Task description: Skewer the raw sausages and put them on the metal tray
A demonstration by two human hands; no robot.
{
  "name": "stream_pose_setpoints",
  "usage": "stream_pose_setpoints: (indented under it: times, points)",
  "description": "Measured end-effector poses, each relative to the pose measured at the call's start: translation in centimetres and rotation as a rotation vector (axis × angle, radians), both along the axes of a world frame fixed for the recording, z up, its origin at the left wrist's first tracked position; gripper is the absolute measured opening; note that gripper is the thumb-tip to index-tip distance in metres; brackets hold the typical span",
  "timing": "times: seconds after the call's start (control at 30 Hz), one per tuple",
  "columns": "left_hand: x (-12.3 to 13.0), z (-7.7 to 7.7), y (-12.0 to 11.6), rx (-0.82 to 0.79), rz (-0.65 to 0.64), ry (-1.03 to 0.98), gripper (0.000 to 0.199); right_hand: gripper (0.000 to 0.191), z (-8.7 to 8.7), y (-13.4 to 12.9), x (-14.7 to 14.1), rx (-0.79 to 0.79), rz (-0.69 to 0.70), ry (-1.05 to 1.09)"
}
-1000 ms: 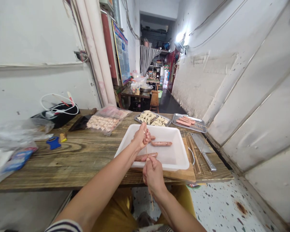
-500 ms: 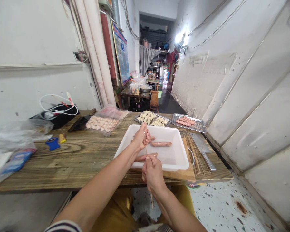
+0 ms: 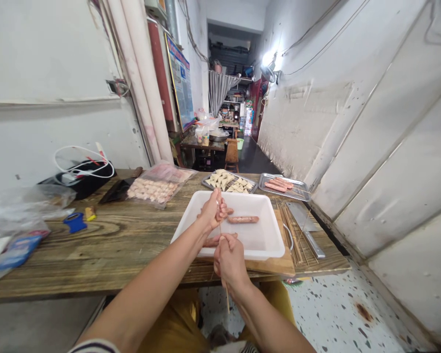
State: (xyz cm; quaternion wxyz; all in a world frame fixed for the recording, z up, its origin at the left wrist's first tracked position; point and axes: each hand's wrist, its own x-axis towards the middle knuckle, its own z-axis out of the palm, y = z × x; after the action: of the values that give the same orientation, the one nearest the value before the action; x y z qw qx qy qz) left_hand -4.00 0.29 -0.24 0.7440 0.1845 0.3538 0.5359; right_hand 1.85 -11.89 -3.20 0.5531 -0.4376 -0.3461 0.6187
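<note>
Over the white plastic tub point(image 3: 268, 245), my left hand point(image 3: 213, 211) is closed around a sausage, mostly hidden by the fingers. My right hand point(image 3: 230, 257), nearer to me at the tub's front rim, grips a thin bamboo skewer point(image 3: 226, 296). The skewer's upper end runs up to my left fist, and its lower end sticks out below my right hand. In the tub lie a sausage point(image 3: 243, 219) to the right and another sausage point(image 3: 211, 241) close to my right hand. Part of one more shows behind my left fingers.
Right of the tub, bamboo skewers point(image 3: 292, 233) lie beside a cleaver point(image 3: 312, 242). Behind are a metal tray point(image 3: 305, 197) of sausages and a tray of folded triangular pieces point(image 3: 224, 179). A bag of pale pieces point(image 3: 152, 189) and a blue object point(image 3: 74, 222) lie left on the wooden table point(image 3: 106, 255).
The whole view has shifted slightly. My hands keep nearly the same hold, and the skewer's lower end has moved up a little below my right hand.
</note>
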Motion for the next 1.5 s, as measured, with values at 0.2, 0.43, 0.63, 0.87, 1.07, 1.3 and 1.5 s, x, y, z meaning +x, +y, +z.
stream_pose_setpoints:
  times: [0.2,0.43,0.63,0.87,1.07,1.3,1.5]
  points:
    - [0.0,0.0,0.0,-0.003,-0.025,-0.013,0.049,0.02,0.4,0.1,-0.1,0.002,-0.007,-0.001]
    - [0.0,0.4,-0.3,-0.021,-0.04,0.024,0.046,0.016,0.7,0.4,-0.4,-0.018,-0.023,0.008]
    - [0.1,0.6,-0.4,-0.025,-0.04,0.032,0.047,0.014,0.7,0.8,-0.4,-0.02,-0.049,-0.003]
    - [0.2,0.6,-0.4,-0.015,-0.047,0.036,0.048,0.017,1.3,0.9,-0.5,-0.069,-0.052,-0.009]
    - [0.2,0.4,-0.4,-0.02,-0.048,0.018,0.051,0.02,1.3,1.0,-0.7,-0.079,-0.064,-0.001]
    - [0.2,0.1,-0.1,-0.025,-0.059,0.024,0.05,0.023,1.2,1.6,-1.0,-0.065,-0.082,-0.012]
    - [0.1,-0.2,0.2,-0.027,-0.084,0.027,0.05,0.022,0.7,2.3,-1.1,-0.048,-0.092,-0.053]
